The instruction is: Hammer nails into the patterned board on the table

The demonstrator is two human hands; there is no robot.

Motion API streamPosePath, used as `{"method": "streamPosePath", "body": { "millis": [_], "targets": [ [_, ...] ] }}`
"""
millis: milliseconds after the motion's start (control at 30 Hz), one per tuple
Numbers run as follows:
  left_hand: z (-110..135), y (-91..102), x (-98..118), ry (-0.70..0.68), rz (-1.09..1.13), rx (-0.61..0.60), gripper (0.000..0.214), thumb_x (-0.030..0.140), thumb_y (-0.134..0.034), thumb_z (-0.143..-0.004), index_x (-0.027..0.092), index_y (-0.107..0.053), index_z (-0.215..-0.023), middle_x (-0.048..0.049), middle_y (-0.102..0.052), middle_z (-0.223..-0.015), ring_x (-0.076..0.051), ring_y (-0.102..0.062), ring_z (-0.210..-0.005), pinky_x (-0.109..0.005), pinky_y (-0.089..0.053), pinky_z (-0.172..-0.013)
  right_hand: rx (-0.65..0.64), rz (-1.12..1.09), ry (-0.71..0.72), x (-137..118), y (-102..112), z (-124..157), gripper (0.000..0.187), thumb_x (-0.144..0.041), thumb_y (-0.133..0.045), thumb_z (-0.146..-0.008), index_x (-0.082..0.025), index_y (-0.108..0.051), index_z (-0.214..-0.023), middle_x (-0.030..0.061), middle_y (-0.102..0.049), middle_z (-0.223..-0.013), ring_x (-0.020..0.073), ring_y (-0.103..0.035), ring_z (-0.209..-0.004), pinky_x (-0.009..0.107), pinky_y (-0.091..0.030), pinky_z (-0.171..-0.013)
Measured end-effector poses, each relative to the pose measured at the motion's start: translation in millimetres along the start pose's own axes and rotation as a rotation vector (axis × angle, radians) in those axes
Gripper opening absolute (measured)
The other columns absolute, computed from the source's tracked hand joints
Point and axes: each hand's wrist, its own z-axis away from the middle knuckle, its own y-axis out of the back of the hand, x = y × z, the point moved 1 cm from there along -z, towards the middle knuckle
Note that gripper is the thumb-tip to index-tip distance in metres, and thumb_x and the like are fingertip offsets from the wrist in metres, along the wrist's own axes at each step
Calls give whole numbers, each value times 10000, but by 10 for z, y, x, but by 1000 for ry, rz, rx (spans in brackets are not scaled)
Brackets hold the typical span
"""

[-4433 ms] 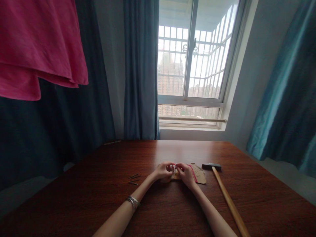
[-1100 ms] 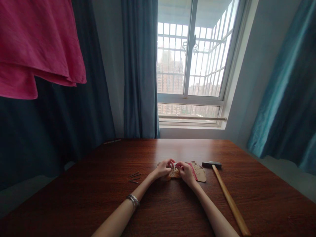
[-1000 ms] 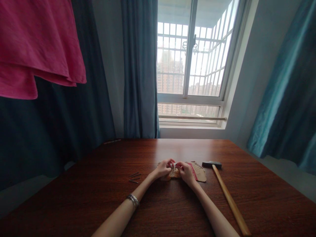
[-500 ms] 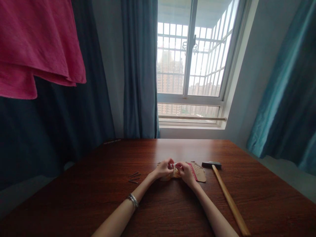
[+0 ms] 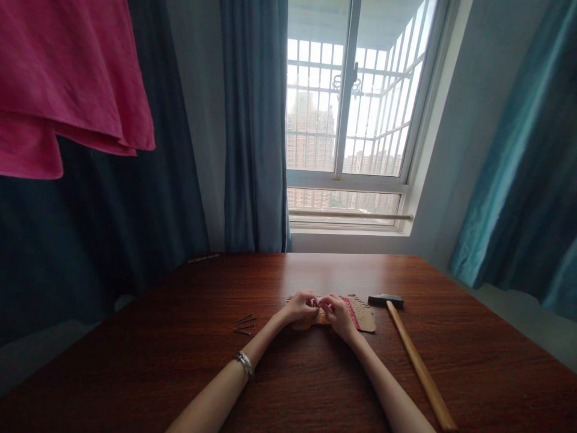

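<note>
Both hands meet over a flat tan piece, like cardboard [image 5: 367, 322], with a red band, rows of small dots and an orange-patterned part on the table. The fingers of my left hand [image 5: 301, 307] are pinched together above its left part. Close beside them, the thumb and fingers of my right hand [image 5: 336, 311] are pinched too. Whatever is between the fingertips is too small to name. My hands cover the middle of the flat piece. A silver bracelet circles my left wrist.
A hammer [image 5: 417, 358] with a black head and long wooden handle lies right of my right hand. Several thin dark nail-like pins [image 5: 244, 325] lie left of my left hand. The brown table [image 5: 180, 361] reaches toward the window. A pink cloth [image 5: 72, 78] hangs at upper left.
My fingertips have shifted slightly and come closer together. A small white bit that showed between them is now mostly covered. The hammer and pins have stayed in place.
</note>
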Motion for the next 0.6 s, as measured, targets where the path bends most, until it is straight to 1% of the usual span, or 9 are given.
{"method": "streamPosePath", "body": {
  "millis": [400, 600],
  "targets": [
    [-6, 1, 12, -33, 109, -8, 182, 291, -645, -703, 114, -681, -683, -19, -614, -753, -118, -530, -693, -193, -406, -648, -3, -24, -9, 16, -6, -2, 216, -208, -492, -839, -206, -705, -806, 27, -601, -767, 139, -560, -660, 231, -441, -606],
    [-14, 0, -16, -15, 140, -17, 198, 310, -665, -692, 116, -673, -659, -21, -613, -733, -128, -535, -704, -203, -415, -668, -4, -39, -15, 23, -9, 1, 213, -215, -498, -838, -206, -708, -803, 35, -612, -782, 145, -574, -673, 231, -451, -598]
  ]
}}
